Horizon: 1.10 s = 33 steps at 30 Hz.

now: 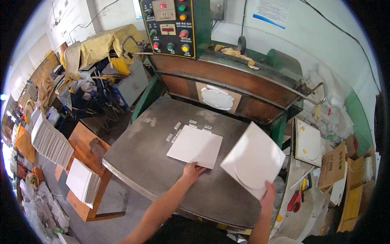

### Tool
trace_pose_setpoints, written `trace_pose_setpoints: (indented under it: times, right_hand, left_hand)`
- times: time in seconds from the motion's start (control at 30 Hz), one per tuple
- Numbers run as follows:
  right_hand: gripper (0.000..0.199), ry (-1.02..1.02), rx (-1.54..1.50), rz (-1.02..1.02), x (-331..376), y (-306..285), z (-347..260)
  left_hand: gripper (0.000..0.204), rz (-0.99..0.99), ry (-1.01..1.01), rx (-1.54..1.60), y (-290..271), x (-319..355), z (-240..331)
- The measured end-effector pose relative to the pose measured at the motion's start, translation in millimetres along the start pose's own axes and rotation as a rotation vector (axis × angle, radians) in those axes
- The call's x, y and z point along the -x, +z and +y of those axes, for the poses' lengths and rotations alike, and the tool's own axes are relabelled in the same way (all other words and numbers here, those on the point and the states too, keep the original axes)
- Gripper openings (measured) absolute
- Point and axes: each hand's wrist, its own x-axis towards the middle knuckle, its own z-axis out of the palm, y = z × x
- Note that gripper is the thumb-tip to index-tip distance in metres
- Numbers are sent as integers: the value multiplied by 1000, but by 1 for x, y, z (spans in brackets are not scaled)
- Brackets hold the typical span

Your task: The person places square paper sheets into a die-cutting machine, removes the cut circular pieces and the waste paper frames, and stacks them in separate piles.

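The plain white sheet (196,145) lies nearside of the metal blocks (177,125), just beyond the left hand (191,171) — touching its near edge, grip unclear — while the right hand (268,196) clamps the circle-marked sheet (255,157) right of them.

control box (172,28) cropped above, forearms (162,209) below

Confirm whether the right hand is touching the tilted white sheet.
Touching. The head view shows the thumb of the right hand lying over the lower right edge of the tilted white sheet, with no gap between them.
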Motion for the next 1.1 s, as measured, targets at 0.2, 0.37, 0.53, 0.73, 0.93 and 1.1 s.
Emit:
trace_pose_setpoints:
  times: [0.2, 0.37, 0.53, 0.73, 0.93, 1.1]
  right_hand:
    - [54, -2, 79, 365, 127, -53, -18]
    - [48, -38, 163, 387, 181, -76, 21]
    - [46, -165, 206, 372, 230, -21, 17]
    - [51, -117, 172, 544, 285, 49, 16]
    - [43, -98, 161, 622, 303, 47, 47]
    - [26, -92, 18, 649, 329, 31, 58]
  left_hand:
    - [38, -92, -159, -279, -27, 15, 32]
    - [57, 127, 602, -1193, -47, 12, 40]
    - [57, 606, 922, -1019, -24, -27, 37]
    - [44, 292, 151, -84, -44, -4, 90]
    - [29, -82, 111, -151, -48, 56, 104]
    - [34, -505, -57, -799, -3, 158, 81]
